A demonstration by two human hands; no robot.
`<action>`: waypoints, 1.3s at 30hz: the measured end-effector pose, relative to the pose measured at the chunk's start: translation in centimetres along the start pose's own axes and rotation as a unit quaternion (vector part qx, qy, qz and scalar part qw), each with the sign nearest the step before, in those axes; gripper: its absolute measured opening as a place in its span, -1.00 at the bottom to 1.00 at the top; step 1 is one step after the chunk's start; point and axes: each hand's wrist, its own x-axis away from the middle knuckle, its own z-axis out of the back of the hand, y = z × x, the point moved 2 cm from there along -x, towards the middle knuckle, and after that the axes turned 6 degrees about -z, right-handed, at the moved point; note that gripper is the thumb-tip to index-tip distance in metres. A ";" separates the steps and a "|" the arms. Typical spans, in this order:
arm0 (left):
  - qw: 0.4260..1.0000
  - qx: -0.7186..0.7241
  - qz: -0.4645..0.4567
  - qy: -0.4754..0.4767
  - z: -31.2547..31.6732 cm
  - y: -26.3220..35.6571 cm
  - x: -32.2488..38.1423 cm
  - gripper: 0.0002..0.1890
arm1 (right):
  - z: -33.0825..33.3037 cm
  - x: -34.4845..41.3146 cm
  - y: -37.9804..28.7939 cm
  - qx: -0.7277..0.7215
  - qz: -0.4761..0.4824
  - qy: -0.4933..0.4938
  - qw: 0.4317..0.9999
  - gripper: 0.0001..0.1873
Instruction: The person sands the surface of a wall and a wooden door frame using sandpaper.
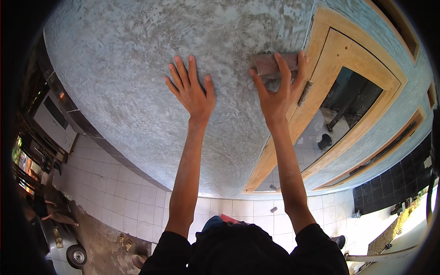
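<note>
Before me rises a plastered wall (147, 103) with a patchy grey-blue surface. My left hand (196, 94) lies palm-down on it, fingers spread, holding nothing. To the right, my right hand (280, 92) grips what looks like a block wrapped in brown sandpaper (266, 65), thumb at its left end and fingers over its upper side. The block rests against the wall, close to the edge of a wooden door frame (314, 44). A metal hinge (305, 93) sits just below and right of that hand. The palm side of both hands is hidden.
A glass-panelled wooden door (343, 48) stands to the right. White floor tiles (137, 196) run along the wall's foot, with a small grey piece (273, 209) lying there. At lower left are a parked car (65, 251), sandals (125, 241) and another person (46, 209).
</note>
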 end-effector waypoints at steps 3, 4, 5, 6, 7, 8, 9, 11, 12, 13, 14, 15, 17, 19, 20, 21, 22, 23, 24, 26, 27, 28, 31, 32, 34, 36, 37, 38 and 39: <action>0.996 0.031 0.044 -0.067 -0.1 0.8 2.1 -0.25 | 0.7 4.4 1.5 0.011 -0.026 -0.016 0.999 -0.27; 0.996 0.026 0.045 -0.068 0.2 0.9 2.6 -0.25 | 0.7 5.2 1.6 0.016 -0.040 -0.029 0.999 -0.26; 0.993 0.034 0.060 -0.095 0.4 1.0 3.1 -0.19 | 0.4 5.3 2.0 0.011 -0.041 -0.030 0.999 -0.26; 0.988 0.041 0.077 -0.127 0.8 1.1 3.5 -0.11 | 0.4 5.0 1.8 -0.001 -0.034 -0.022 0.999 -0.25; 0.988 0.036 0.078 -0.130 1.1 1.3 3.7 -0.11 | 0.3 4.7 1.6 -0.014 -0.026 -0.012 0.999 -0.24; 0.986 0.050 0.092 -0.133 1.2 1.5 3.8 -0.06 | 0.3 4.2 1.6 -0.017 -0.030 -0.015 0.999 -0.24; 0.983 0.063 0.106 -0.135 1.3 1.6 4.0 -0.01 | 0.3 3.4 1.3 -0.020 -0.035 -0.002 0.999 -0.24; 0.981 0.072 0.115 -0.136 1.8 1.6 4.5 0.03 | 0.2 3.9 0.9 -0.025 -0.042 0.010 0.999 -0.23; 0.979 0.091 0.123 -0.133 1.8 1.9 4.8 0.07 | 0.4 4.9 1.0 -0.022 -0.049 0.004 0.999 -0.24; 0.980 0.090 0.123 -0.132 1.8 2.0 5.1 0.07 | 0.6 5.9 1.1 -0.021 -0.057 -0.002 0.998 -0.24; 0.977 0.095 0.128 -0.139 1.9 2.1 5.5 0.08 | 0.9 7.0 1.0 -0.022 -0.056 -0.001 0.998 -0.24; 0.975 0.097 0.134 -0.146 2.0 2.1 5.7 0.10 | 1.1 7.8 0.8 -0.003 -0.076 -0.018 0.997 -0.24; 0.976 0.098 0.132 -0.143 1.9 2.1 5.8 0.10 | 0.6 8.0 1.3 0.013 -0.096 -0.033 0.995 -0.24; 0.975 0.103 0.131 -0.148 2.1 2.3 5.9 0.11 | 0.4 6.1 1.0 -0.025 -0.075 0.009 0.997 -0.25; 0.975 0.105 0.136 -0.144 2.1 2.4 5.9 0.12 | 0.5 5.5 0.7 -0.022 -0.078 0.010 0.997 -0.25; 0.975 0.106 0.141 -0.137 2.1 2.3 5.8 0.13 | 0.5 4.9 0.4 -0.006 -0.073 0.009 0.997 -0.25; 0.975 0.107 0.140 -0.138 2.1 2.3 5.8 0.13 | 0.5 4.6 0.2 0.010 -0.068 0.008 0.998 -0.25; 0.974 0.107 0.145 -0.134 2.3 2.3 5.8 0.14 | 0.6 5.2 0.1 0.012 -0.069 0.009 0.998 -0.25; 0.974 0.105 0.151 -0.129 2.5 2.0 5.9 0.15 | 0.6 6.6 0.0 -0.001 -0.089 -0.008 0.996 -0.26; 0.973 0.111 0.152 -0.133 2.4 2.3 5.9 0.17 | 0.9 8.7 0.2 -0.007 -0.108 -0.023 0.994 -0.26; 0.972 0.113 0.153 -0.137 2.4 2.5 5.7 0.18 | 1.1 9.1 0.2 -0.008 -0.125 -0.026 0.992 -0.27; 0.972 0.113 0.154 -0.138 2.5 2.5 5.5 0.18 | 1.1 9.4 0.2 -0.008 -0.143 -0.030 0.989 -0.27; 0.966 0.139 0.151 -0.155 2.7 2.5 5.5 0.20 | 1.2 7.2 0.4 0.011 -0.120 -0.006 0.993 -0.26; 0.965 0.140 0.155 -0.155 2.7 2.3 5.7 0.21 | 1.0 6.9 0.1 0.014 -0.123 -0.007 0.992 -0.26; 0.965 0.145 0.158 -0.152 2.5 2.3 5.6 0.23 | 0.7 5.9 -0.4 0.037 -0.121 0.014 0.992 -0.30; 0.967 0.140 0.153 -0.150 2.6 2.3 5.7 0.24 | 0.7 7.9 -0.2 0.038 -0.128 0.007 0.991 -0.30; 0.967 0.142 0.151 -0.149 2.8 2.3 5.7 0.24 | 0.8 9.1 -0.1 0.035 -0.136 -0.001 0.990 -0.30; 0.967 0.141 0.151 -0.152 2.9 2.2 5.7 0.23 | 0.8 10.2 -0.1 0.037 -0.135 0.001 0.990 -0.30; 0.965 0.141 0.152 -0.158 2.9 2.3 5.7 0.23 | 1.1 11.0 -0.3 0.034 -0.173 -0.003 0.984 -0.31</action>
